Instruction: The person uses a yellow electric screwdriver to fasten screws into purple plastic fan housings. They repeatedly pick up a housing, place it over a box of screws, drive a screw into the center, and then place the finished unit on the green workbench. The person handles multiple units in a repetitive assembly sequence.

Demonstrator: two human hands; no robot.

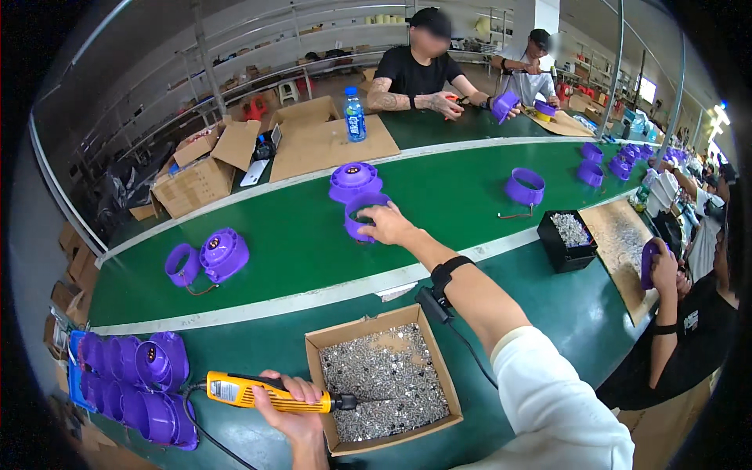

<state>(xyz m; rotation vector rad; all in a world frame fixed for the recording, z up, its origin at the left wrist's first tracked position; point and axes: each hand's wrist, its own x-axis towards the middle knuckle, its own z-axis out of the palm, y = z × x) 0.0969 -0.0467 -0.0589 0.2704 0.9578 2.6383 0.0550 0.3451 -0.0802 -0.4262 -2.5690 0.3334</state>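
My left hand (296, 403) is wrapped round a yellow and black electric screwdriver (251, 392). Its dark tip points over an open cardboard box (316, 368) full of small silvery screws (384, 376). My right arm stretches out across the green belt, and my right hand (388, 225) has its fingers curled over the rim of a purple ring-shaped plastic housing (356, 205). Right behind that housing, touching or nearly so, sits a domed purple housing (355, 178). Part of the grip is hidden by the hand itself.
Purple housings (160, 415) stand stacked at lower left. More lie on the belt (439, 196), one ring (525, 186) trailing a wire. A black bin (565, 241) of screws stands right. Two people work across the belt, another at right. A water bottle (355, 117) stands on cardboard.
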